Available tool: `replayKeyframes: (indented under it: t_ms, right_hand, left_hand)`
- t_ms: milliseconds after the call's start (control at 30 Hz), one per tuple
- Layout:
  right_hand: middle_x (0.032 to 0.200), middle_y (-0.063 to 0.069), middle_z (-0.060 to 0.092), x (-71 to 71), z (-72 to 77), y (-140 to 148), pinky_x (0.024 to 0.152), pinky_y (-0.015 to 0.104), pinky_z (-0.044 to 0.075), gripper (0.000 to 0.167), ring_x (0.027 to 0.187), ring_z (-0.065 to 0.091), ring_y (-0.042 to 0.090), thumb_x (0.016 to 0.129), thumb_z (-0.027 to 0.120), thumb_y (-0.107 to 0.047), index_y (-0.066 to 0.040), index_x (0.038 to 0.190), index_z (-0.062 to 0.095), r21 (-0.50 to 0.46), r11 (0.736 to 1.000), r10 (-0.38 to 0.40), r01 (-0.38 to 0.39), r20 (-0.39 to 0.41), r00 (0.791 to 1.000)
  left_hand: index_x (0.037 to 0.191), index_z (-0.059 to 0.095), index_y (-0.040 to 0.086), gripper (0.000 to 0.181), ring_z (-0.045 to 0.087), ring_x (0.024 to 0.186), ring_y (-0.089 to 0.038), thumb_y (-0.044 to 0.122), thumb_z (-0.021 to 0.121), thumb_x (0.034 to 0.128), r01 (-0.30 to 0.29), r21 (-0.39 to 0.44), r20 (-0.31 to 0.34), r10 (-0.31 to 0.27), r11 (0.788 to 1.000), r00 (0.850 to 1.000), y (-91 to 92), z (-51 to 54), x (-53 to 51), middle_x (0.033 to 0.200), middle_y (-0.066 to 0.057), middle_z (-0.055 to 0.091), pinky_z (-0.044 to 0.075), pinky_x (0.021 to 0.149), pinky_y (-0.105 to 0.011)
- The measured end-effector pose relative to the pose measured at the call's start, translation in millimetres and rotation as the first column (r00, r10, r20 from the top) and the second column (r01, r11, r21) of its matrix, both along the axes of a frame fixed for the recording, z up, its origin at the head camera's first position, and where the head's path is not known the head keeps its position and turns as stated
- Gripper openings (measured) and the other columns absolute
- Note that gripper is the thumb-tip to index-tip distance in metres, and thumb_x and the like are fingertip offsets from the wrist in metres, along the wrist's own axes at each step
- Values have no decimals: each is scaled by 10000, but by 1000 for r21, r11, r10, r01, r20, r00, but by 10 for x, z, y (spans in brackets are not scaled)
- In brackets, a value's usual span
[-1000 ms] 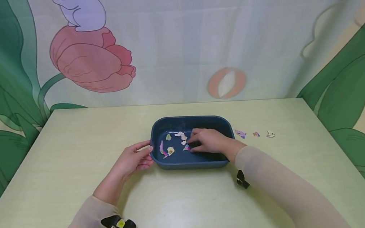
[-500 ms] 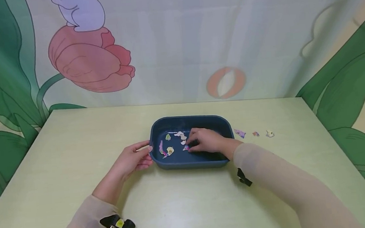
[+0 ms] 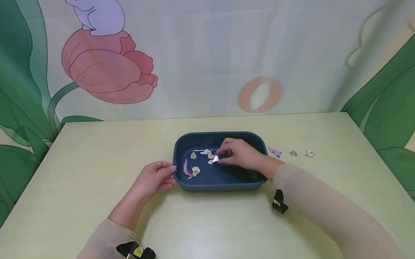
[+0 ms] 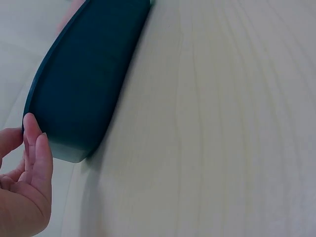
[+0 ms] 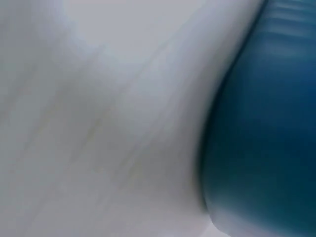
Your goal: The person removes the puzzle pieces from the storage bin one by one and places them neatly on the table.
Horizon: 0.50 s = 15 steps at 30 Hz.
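In the head view, a dark blue tray [image 3: 220, 187] holds several small stickers at its left side, among them a green one [image 3: 193, 156], a purple strip [image 3: 185, 167] and a yellowish one [image 3: 195, 171]. The left hand [image 3: 152, 180] pinches the tray's left rim between thumb and fingers; the left wrist view shows this hand [image 4: 30, 182] at the end of the tray [image 4: 84, 84]. Over the tray's middle, the right hand [image 3: 243, 154] pinches a small shiny piece [image 3: 215, 159] between thumb and fingertips. The right wrist view shows only the tray's outer wall [image 5: 261, 128], no fingers.
To the right of the tray on the pale table [image 3: 217, 235] lie a purple sticker [image 3: 275, 152], a small orange-purple one [image 3: 293, 153] and a cream one [image 3: 309, 153]. A printed curtain [image 3: 193, 56] hangs behind the table's back edge.
The right hand has lifted slightly with the small piece, which was lying on the tray floor beside its fingers. The left hand keeps its place on the rim; the head view has shifted slightly.
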State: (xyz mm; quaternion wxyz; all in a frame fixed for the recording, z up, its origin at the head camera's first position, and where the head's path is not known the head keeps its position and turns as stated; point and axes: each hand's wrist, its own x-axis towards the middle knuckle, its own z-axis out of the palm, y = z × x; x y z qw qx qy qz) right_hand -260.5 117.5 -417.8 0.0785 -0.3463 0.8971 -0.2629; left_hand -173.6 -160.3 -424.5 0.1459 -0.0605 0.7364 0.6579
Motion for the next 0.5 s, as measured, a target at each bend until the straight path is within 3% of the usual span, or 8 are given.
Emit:
replayKeyframes:
  t_ms: [500]
  right_hand:
    - [945, 64, 582, 161, 184, 472, 560, 253, 421, 237, 672, 468, 153, 826, 719, -162, -58, 1038, 707, -117, 983, -143, 140, -21, 989]
  left_hand:
    - [1121, 504, -121, 320, 622, 639, -131, 142, 553, 944, 9, 17, 6, -9, 1000, 1000, -3, 7, -11, 740, -54, 575, 546, 649, -248]
